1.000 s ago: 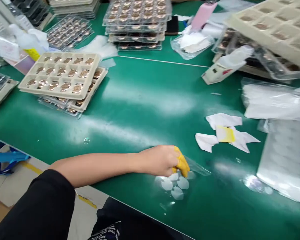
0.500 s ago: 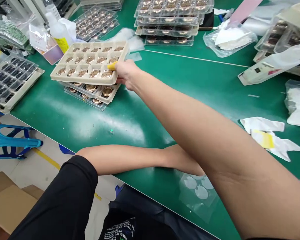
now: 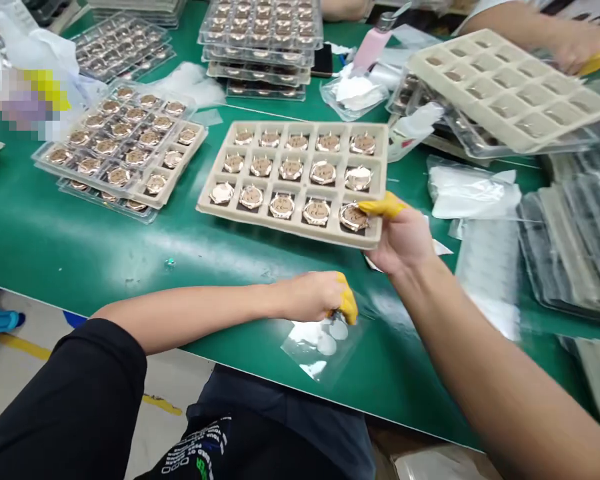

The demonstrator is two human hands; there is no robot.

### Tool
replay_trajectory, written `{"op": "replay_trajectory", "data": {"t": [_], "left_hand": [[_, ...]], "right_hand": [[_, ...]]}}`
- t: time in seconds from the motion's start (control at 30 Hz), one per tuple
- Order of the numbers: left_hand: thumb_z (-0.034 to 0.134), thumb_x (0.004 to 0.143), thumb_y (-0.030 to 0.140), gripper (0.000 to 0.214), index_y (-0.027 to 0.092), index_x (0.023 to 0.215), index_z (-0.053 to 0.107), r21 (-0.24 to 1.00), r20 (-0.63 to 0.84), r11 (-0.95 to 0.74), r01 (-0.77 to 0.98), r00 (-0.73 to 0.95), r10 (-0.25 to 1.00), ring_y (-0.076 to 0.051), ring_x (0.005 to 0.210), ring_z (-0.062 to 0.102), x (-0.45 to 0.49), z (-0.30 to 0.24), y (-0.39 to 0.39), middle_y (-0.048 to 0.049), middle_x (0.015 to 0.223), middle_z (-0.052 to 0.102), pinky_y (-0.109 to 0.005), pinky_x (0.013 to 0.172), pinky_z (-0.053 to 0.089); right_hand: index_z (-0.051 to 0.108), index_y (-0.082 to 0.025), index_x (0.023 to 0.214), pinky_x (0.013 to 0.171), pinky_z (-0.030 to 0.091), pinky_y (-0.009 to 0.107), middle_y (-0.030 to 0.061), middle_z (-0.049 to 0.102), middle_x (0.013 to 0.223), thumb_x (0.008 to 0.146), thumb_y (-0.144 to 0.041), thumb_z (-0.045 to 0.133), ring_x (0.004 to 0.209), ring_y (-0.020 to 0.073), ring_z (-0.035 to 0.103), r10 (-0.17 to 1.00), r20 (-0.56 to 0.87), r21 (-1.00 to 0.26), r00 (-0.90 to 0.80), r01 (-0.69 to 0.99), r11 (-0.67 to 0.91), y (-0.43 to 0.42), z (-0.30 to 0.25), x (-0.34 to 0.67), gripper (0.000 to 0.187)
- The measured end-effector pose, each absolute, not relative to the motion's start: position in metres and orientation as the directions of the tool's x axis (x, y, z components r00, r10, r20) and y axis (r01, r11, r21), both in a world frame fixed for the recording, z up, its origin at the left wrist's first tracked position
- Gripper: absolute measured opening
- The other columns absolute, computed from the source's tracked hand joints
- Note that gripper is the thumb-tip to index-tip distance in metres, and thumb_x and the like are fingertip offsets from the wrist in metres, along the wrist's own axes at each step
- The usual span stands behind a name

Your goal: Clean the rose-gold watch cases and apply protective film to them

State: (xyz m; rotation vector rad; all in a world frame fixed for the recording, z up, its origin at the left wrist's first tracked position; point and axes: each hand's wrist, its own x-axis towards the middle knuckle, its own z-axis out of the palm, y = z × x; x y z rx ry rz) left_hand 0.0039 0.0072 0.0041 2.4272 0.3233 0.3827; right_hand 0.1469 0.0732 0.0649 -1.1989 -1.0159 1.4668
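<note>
Two-handed work is in hand at the near edge of the desk. The right hand [image 3: 400,237] grips the near right corner of a beige fifteen-pocket tray [image 3: 290,227], its yellow-capped thumb [image 3: 383,205] on top and the fingers beneath. Whether the tray clears the desk is hard to tell. Each pocket holds a round rose-gold piece [image 3: 293,169]. The left hand [image 3: 313,298] is closed in a pinch at the top of a clear film sheet [image 3: 300,357] at 6 o'clock from the tray, which carries pale round discs [image 3: 326,344]. What the fingers hold is too hidden to tell.

Any shift of the tray calls for a level hold, as the pieces sit loose-looking in open pockets. Open green desk [image 3: 105,260] lies at 9 o'clock from the left hand, and a narrow strip separates the film from the desk's near edge [image 3: 240,370]. A stack of clear blister trays [image 3: 45,157] sits at 9 o'clock from the held tray. At 2 o'clock, a co-worker's hand [image 3: 575,50] is near another beige tray [image 3: 510,87], which limits room on that side.
</note>
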Motion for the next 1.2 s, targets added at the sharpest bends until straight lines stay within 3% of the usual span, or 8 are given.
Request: {"op": "replay_trajectory", "data": {"t": [0.2,0.4,0.67,0.87,1.0,1.1,1.17,1.2], "left_hand": [[0.061,0.094,0.003,0.034,0.02,0.114,0.082,0.477,0.13,-0.864,0.163,0.959,0.253,-0.026,0.122,0.071,0.0,0.006,0.003,-0.0074,0.124,0.082,-0.04,0.108,0.057],[0.061,0.098,0.011,0.031,0.018,0.123,0.079,0.486,0.175,-0.86,0.153,0.947,0.268,-0.025,0.124,0.073,-0.002,0.0,0.0,-0.0101,0.124,0.082,-0.04,0.114,0.055],[0.054,0.108,0.024,0.03,0.012,0.119,0.079,0.554,0.274,-0.827,0.1,0.916,0.294,-0.022,0.112,0.076,-0.001,-0.002,-0.003,-0.0117,0.118,0.083,-0.036,0.109,0.059],[0.057,0.106,0.022,0.027,0.016,0.118,0.081,0.589,0.226,-0.801,0.106,0.93,0.289,-0.021,0.118,0.075,0.003,0.001,-0.003,-0.0101,0.122,0.082,-0.033,0.111,0.058],[0.056,0.106,0.022,0.029,0.018,0.121,0.08,0.552,0.217,-0.833,0.038,0.958,0.188,-0.022,0.118,0.076,0.003,0.002,-0.003,-0.0087,0.125,0.082,-0.033,0.112,0.057],[0.055,0.105,0.021,0.03,0.017,0.121,0.08,0.506,0.233,-0.862,-0.033,0.967,0.1,-0.023,0.118,0.075,0.003,0.002,-0.005,-0.0104,0.123,0.082,-0.033,0.11,0.058],[0.059,0.104,0.021,0.028,0.017,0.12,0.08,0.487,0.244,-0.872,-0.045,0.966,0.087,-0.024,0.115,0.075,0.002,0.002,-0.006,-0.0108,0.12,0.082,-0.032,0.105,0.06],[0.06,0.104,0.022,0.027,0.017,0.12,0.081,0.49,0.253,-0.871,-0.042,0.963,0.095,-0.024,0.114,0.075,0.002,0.001,-0.006,-0.0106,0.12,0.082,-0.032,0.103,0.061]], "right_hand": [[0.063,-0.026,0.098,0.075,0.068,0.044,0.0026,0.079,0.091,0.056,-0.033,0.09,0.089,0.0278,0.078,0.955,-0.287,-0.935,-0.08,-0.194,-0.298,0.061,0.032,0.17,0.051],[0.061,-0.025,0.089,0.037,0.044,0.029,-0.0033,0.062,0.054,0.073,-0.053,0.09,0.039,0.0161,0.054,0.936,-0.342,-0.931,-0.077,0.163,-0.327,0.06,0.019,0.18,0.043],[0.057,-0.027,0.091,0.029,0.026,0.025,-0.0059,0.052,0.059,0.08,-0.047,0.076,0.04,0.0102,0.037,0.957,-0.244,-0.962,0.154,0.086,-0.259,0.059,0.018,0.17,0.03],[0.063,-0.025,0.089,0.037,0.049,0.026,-0.0013,0.065,0.071,0.068,-0.038,0.088,0.051,0.0126,0.054,0.936,-0.329,-0.944,0.122,-0.075,-0.322,0.044,0.028,0.157,0.035],[0.066,-0.023,0.091,0.064,0.07,0.035,0.0052,0.076,0.087,0.073,-0.032,0.086,0.072,0.0192,0.074,0.891,-0.45,-0.878,-0.066,-0.147,-0.455,0.028,0.04,0.126,0.028],[0.071,-0.02,0.085,0.077,0.07,0.036,0.0099,0.079,0.088,0.079,-0.035,0.085,0.08,0.0216,0.078,0.698,-0.603,-0.788,-0.387,0.152,-0.596,0.029,0.054,0.116,0.021],[0.075,-0.02,0.087,0.071,0.067,0.037,0.0103,0.078,0.084,0.081,-0.041,0.085,0.076,0.0226,0.075,0.646,-0.596,-0.801,-0.477,0.409,-0.437,0.041,0.062,0.125,0.024],[0.077,-0.021,0.092,0.069,0.065,0.038,0.0096,0.078,0.085,0.081,-0.043,0.084,0.075,0.0224,0.073,0.723,-0.504,-0.836,-0.472,0.477,-0.271,0.051,0.064,0.134,0.026]]}}
